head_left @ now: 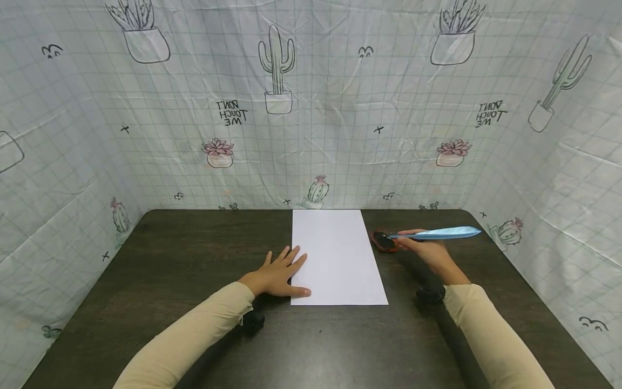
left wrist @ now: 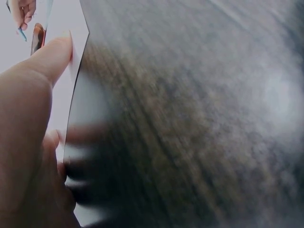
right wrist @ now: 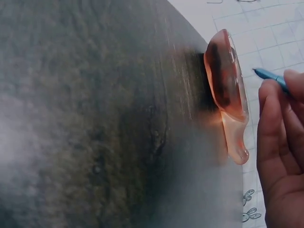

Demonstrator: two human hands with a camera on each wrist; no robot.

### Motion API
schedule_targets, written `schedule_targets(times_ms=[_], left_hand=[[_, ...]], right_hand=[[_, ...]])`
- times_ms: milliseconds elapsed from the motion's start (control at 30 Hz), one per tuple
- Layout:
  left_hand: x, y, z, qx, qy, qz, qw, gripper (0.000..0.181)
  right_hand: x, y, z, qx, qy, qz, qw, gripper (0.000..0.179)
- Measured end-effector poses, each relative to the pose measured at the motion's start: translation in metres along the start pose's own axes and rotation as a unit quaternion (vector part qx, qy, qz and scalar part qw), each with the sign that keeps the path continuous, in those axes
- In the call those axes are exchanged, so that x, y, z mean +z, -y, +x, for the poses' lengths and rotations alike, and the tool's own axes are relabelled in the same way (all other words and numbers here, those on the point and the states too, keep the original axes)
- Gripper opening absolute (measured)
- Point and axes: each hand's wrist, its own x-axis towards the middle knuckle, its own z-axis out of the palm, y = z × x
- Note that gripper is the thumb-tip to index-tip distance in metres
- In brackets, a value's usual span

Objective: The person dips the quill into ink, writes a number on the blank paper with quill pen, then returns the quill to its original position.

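Observation:
My left hand [head_left: 276, 275] lies with fingers spread over the left edge of a blank white sheet of paper [head_left: 335, 254], its thumb and fingertips on the paper. To the right of the sheet, my right hand [head_left: 432, 256] pinches a blue feather pen [head_left: 449, 233] between thumb and fingers. The feather end points right, and the pen's tip [right wrist: 259, 72] points toward a small translucent orange dish [right wrist: 228, 85] with a short handle. Something dark, like ink, fills the dish's bowl. In the left wrist view, the right hand [left wrist: 22, 12] shows at the upper left corner.
A dark wooden table [head_left: 194, 237] bears the paper and dish. Behind and at both sides hangs a white gridded curtain [head_left: 330, 108] printed with cacti and potted plants. A dark wrist device [head_left: 430, 294] sits at the right wrist, another [head_left: 253, 322] at the left.

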Motion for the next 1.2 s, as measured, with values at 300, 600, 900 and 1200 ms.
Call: schedule_targets(times_ms=[300, 600, 900, 1200], left_hand=[[0.003, 0.003, 0.002, 0.008, -0.003, 0.003, 1.0, 0.093], [0.001, 0.001, 0.001, -0.003, -0.005, 0.005, 1.0, 0.092], [0.0, 0.0, 0.0, -0.003, -0.001, 0.004, 1.0, 0.091], [-0.001, -0.001, -0.001, -0.005, -0.002, 0.005, 1.0, 0.092]], right_hand=[[0.001, 0.005, 0.009, 0.031, -0.033, -0.163, 0.9856, 0.039], [0.0, 0.009, 0.017, 0.001, -0.004, -0.289, 0.9573, 0.029], [0.006, 0.018, 0.021, -0.011, 0.016, -0.337, 0.9413, 0.025], [0.012, 0.028, 0.021, -0.029, 0.031, -0.353, 0.9346, 0.02]])
